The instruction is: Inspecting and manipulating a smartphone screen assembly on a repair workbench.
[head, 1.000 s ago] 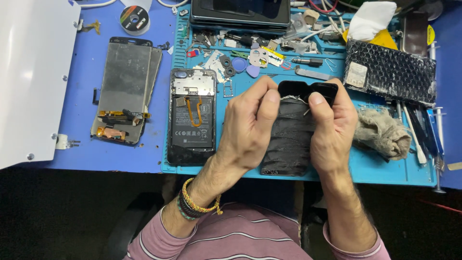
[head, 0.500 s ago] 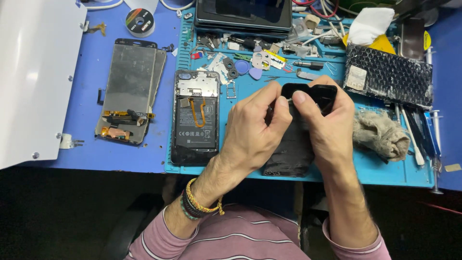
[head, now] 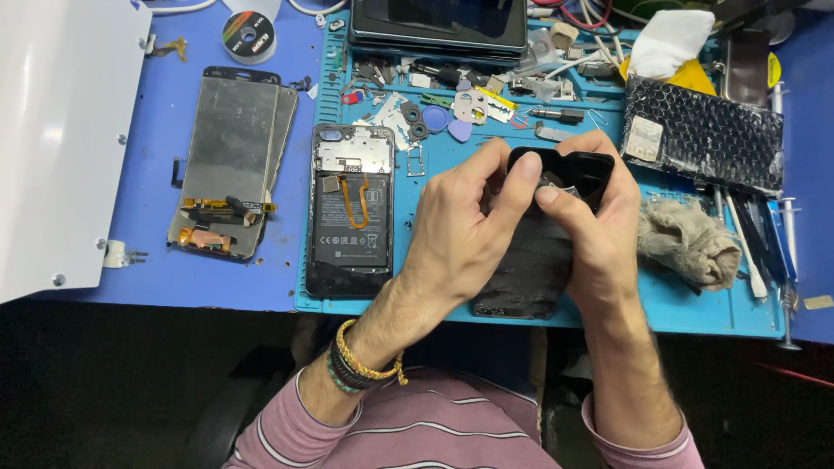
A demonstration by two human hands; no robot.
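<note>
- Left hand [head: 465, 230] is curled over a black phone back cover [head: 530, 260], index finger stretched across to the cover's top edge, fingers closed on it from the left side.
- Right hand [head: 599, 234] clamps the same cover from the right, thumb pressed in near the top where a small pale part shows under the fingertips; what that part is, too small to tell.
- The cover sits lifted at its top end between both hands, its lower end down on the teal work mat [head: 686, 304], near the mat's front edge.
- Beaded bracelets [head: 360, 365] ring the left wrist, above a pink striped sleeve.
- Just left of the hands, an opened phone [head: 349, 213] lies flat on the mat, battery and an orange flex cable exposed.
- Just right of the right hand, a crumpled grey rag [head: 686, 243].
- Behind it, a black bubble-wrap pouch [head: 708, 135].
- Beyond the hands, a scatter of small parts, picks and screws on the mat.
- Further left, off the mat on the blue table, a detached screen panel [head: 230, 156], a tape roll [head: 248, 35] above it, and a white panel [head: 61, 139] at the far edge.
</note>
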